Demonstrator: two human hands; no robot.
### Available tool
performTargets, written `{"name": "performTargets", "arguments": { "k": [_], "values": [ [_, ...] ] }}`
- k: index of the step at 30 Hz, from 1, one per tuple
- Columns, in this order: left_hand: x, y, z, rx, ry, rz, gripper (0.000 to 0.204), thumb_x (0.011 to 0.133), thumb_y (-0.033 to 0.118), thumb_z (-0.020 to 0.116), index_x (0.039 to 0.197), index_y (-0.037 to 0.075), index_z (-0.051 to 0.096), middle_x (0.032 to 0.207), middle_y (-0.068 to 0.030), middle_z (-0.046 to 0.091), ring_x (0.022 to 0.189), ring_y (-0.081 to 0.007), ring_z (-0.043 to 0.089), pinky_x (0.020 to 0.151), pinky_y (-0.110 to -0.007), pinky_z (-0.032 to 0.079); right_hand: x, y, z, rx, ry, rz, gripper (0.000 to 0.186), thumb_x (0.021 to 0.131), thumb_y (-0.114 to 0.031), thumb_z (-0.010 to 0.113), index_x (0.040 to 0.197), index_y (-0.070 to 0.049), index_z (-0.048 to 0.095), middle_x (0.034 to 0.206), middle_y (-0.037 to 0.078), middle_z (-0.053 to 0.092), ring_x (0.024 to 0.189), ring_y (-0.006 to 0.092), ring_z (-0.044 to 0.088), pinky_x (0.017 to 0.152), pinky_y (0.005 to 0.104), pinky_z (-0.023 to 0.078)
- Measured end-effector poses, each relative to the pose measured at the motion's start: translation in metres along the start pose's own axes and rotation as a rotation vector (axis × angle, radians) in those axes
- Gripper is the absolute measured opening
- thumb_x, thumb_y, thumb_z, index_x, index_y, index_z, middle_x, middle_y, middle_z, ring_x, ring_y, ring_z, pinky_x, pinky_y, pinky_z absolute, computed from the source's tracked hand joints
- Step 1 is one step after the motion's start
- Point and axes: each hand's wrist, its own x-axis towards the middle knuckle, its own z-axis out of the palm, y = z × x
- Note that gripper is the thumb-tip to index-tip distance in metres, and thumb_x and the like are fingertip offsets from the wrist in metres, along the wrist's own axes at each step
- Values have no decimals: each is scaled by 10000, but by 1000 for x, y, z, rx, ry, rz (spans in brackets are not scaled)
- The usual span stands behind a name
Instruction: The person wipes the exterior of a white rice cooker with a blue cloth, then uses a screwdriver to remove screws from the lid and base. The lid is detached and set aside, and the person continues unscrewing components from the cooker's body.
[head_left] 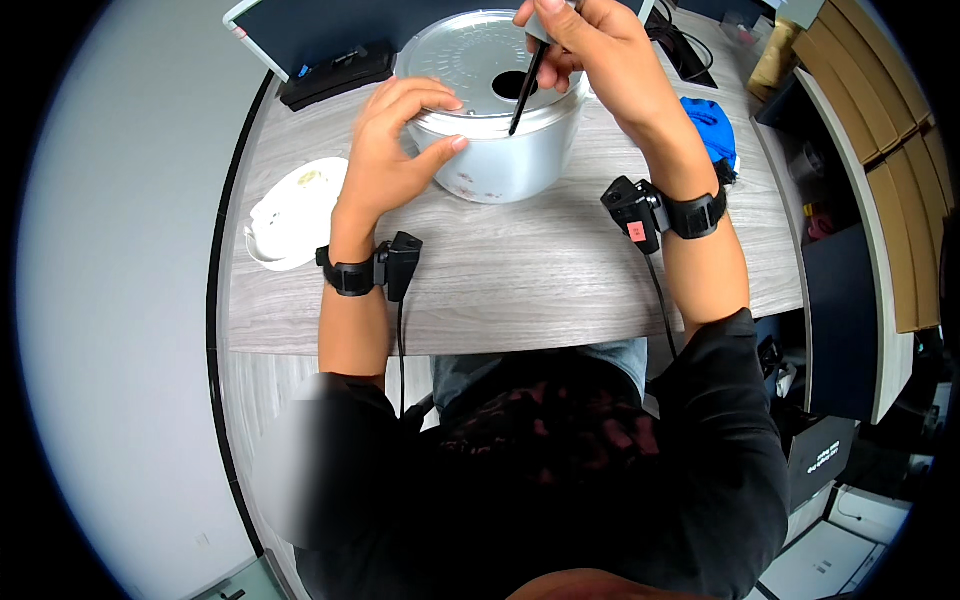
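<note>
A silver pot with small flower prints low on its side stands at the far middle of the desk. Its metal lid has a black oval spot, a knob or an opening, partly behind the tool. My left hand lies against the pot's left side, fingers apart, fingertips on the lid's rim and thumb on the wall. My right hand is closed around a slim black stick-like tool with a grey upper part. Its tip points down in front of the rim; whether it touches cannot be told.
A white plate with a white item on it lies left of my left hand. Behind stand a dark panel and a black case. A blue cloth lies at the right, near shelves with cardboard boxes. Cables hang from both wrist straps.
</note>
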Motion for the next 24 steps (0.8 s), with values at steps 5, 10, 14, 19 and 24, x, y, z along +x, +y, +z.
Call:
{"name": "performTargets", "arguments": {
  "k": [5,10,14,19,24],
  "values": [
    [0,-9,14,30,67,33,235,772,91,829,973,52,713,1013,-69,665,952,-189,619,775,-296,513,16,0,12,47,60,-68,350,1057,-397,527,937,-70,566,693,-17,573,509,46,541,452,198,421],
    [1,8,24,163,118,74,226,753,144,848,918,82,706,957,-31,659,907,-209,600,825,-330,443,26,-6,23,49,119,-118,346,1051,-381,548,885,-78,542,659,-30,532,489,42,488,439,209,393],
    [5,25,25,189,71,65,245,763,182,841,947,94,706,906,-19,652,899,-223,595,909,-354,392,27,-11,27,11,135,-141,350,1048,-377,557,861,-81,542,649,-35,522,493,41,467,441,217,383],
    [25,33,11,-129,4,-125,205,847,162,768,1014,52,726,849,-57,647,793,-215,614,781,-331,469,26,-9,30,-25,110,-178,364,1050,-389,551,857,-81,539,649,-42,508,524,35,451,461,224,373],
    [32,31,19,-263,36,-103,211,932,156,695,1083,10,715,871,-85,692,743,-166,611,685,-287,493,27,-8,33,-210,148,-233,462,981,-477,624,876,-28,649,662,16,593,602,91,561,549,267,458]
  ]
}}
